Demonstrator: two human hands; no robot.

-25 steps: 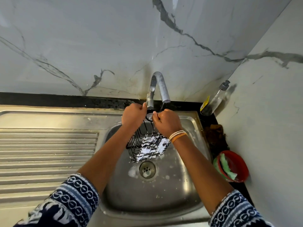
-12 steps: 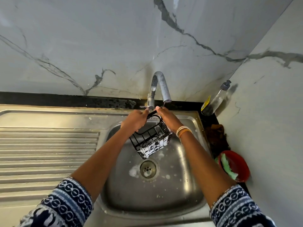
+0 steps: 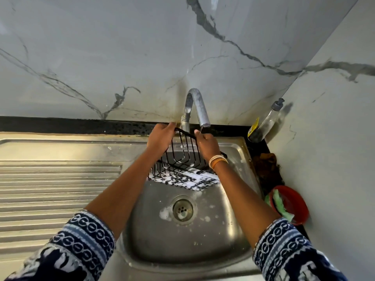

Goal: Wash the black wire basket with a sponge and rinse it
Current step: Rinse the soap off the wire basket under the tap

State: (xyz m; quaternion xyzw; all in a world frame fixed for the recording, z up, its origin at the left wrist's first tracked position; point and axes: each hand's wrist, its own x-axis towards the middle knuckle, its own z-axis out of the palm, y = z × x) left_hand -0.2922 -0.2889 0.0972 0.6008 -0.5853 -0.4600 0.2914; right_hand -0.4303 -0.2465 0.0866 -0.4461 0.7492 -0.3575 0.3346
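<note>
The black wire basket [image 3: 183, 161] hangs tilted over the steel sink bowl [image 3: 239, 191], right under the curved tap [image 3: 199, 106]. White foam clings to its lower wires. My left hand [image 3: 161, 138] grips the basket's left rim. My right hand [image 3: 207, 144] grips the right rim, just below the spout, where a thin trickle of water falls. The green sponge [image 3: 281, 205] lies in a red bowl [image 3: 298, 205] at the right, away from both hands.
A ribbed steel draining board [image 3: 56, 191] spreads to the left of the bowl. The drain [image 3: 183, 209] has foam spots around it. A clear pump bottle [image 3: 265, 122] leans in the corner against the marble wall, with a brown scrubber [image 3: 265, 165] below it.
Both hands have lifted the basket's rim up toward the spout and turned it, so its open side now faces me and the foamy wires spread wider.
</note>
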